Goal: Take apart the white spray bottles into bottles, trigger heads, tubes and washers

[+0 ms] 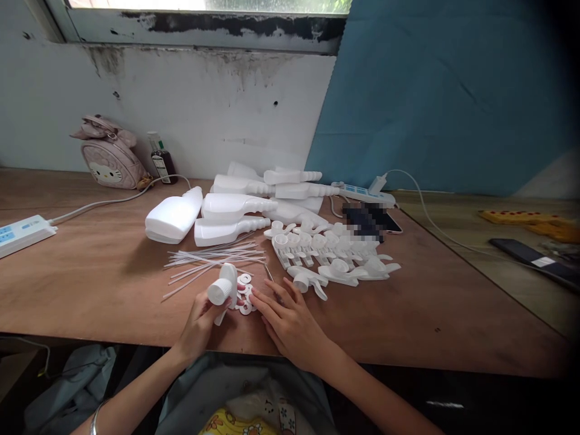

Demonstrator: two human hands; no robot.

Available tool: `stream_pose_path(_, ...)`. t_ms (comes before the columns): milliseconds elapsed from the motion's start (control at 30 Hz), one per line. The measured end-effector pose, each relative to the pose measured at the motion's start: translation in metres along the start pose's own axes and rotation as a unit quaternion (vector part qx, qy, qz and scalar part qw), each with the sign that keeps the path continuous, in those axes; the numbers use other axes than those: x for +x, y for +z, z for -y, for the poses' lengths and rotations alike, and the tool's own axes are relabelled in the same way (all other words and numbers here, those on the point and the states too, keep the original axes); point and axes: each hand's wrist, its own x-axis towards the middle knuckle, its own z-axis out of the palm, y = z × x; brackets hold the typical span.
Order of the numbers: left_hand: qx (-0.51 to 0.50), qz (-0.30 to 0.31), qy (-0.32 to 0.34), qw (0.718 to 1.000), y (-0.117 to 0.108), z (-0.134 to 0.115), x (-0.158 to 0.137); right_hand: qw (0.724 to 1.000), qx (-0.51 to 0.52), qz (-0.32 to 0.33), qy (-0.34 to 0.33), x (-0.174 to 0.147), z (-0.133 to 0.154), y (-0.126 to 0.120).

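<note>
My left hand (202,320) grips a white trigger spray head (221,291) near the table's front edge, its ribbed round cap facing toward me. Just to the right lies a small pile of flat white ring washers (246,307). My right hand (290,323) reaches over with fingers extended, its fingertips at the washers' right side. Whether a washer is under those fingertips cannot be made out. A thin metal tool (269,273) lies partly beneath the right hand. Behind my left hand, thin white plastic tubes (199,260) are spread in a loose heap.
White plastic bottles (235,205) lie stacked toward the wall. More white spray heads (333,248) stand in rows at right, some lying loose in front. Phones (394,225), power strips (27,232), a pink bag (111,157) and a dark glass bottle (163,163) are farther back.
</note>
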Motion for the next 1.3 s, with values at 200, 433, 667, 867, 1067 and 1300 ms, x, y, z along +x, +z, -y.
stream_pose_path(200,0.081,-0.023,-0.015,0.996,-0.007,-0.011,-0.003,0.999,0.011,-0.045,0.027,0.001,0.001,0.0)
stream_pose_path(433,0.324,0.11,0.126,0.931,-0.005,-0.027,-0.008,0.996,-0.016,-0.053,0.069,0.001,0.0,0.002)
stream_pose_path(667,0.379,0.135,0.156,0.902,-0.001,-0.016,-0.008,0.975,0.007,-0.179,0.128,-0.003,-0.001,-0.004)
stream_pose_path(867,0.375,0.136,0.223,0.889,0.006,-0.008,-0.008,0.967,0.082,-0.241,0.013,-0.008,-0.001,-0.01)
stream_pose_path(1067,0.382,0.123,0.272,0.875,0.009,0.001,-0.01,0.971,0.082,-0.217,-0.061,-0.004,0.002,-0.009)
stream_pose_path(1300,0.379,0.082,0.282,0.877,0.007,0.002,-0.013,0.969,0.073,-0.232,-0.046,-0.004,0.004,-0.014)
